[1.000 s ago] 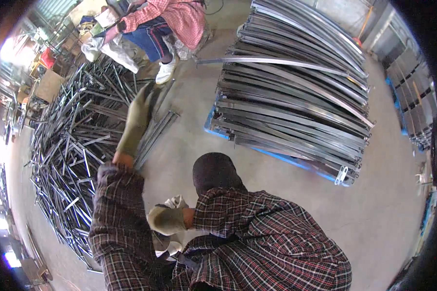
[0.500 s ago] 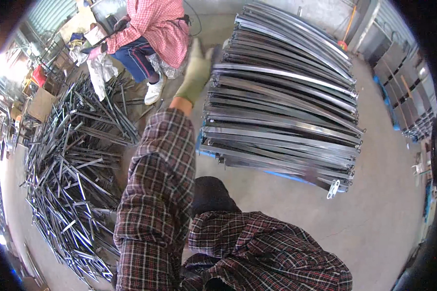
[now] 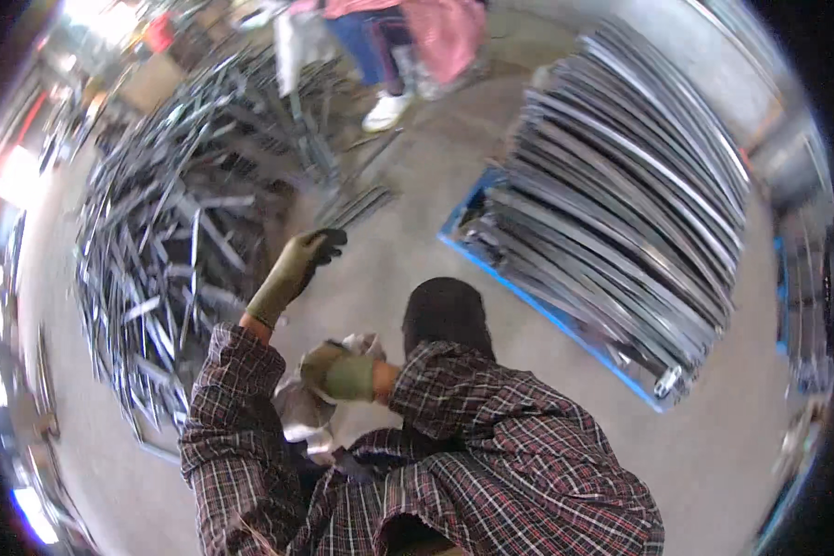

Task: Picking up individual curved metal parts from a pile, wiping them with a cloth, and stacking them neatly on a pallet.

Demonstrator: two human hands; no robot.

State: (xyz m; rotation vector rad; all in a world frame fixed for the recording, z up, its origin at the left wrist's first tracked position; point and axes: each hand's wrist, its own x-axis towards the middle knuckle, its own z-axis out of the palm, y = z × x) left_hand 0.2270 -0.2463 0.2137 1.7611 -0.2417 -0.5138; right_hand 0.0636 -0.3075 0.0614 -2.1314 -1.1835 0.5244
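Note:
My left hand (image 3: 298, 269), in a green glove with dark fingers, is held over the floor at the right edge of a loose heap of metal bars (image 3: 171, 236). Its fingers look loosely apart, and nothing shows in them. Just beyond those fingers a few short dark bars (image 3: 360, 206) lie side by side on the floor. My right hand (image 3: 343, 372), also gloved, is bent in front of my body above my shoes (image 3: 308, 412). Motion blur hides how its fingers are set.
To the right, long metal strips (image 3: 621, 199) are stacked on a blue pallet (image 3: 547, 306). A person (image 3: 445, 37) in a pink checked top and white shoe sits beyond the heap. Dark stacked panels (image 3: 811, 296) stand at the far right.
My view has swung left, so the stack shows farther right. My left hand has come away from the stack's left end toward the heap. My right hand has come into view.

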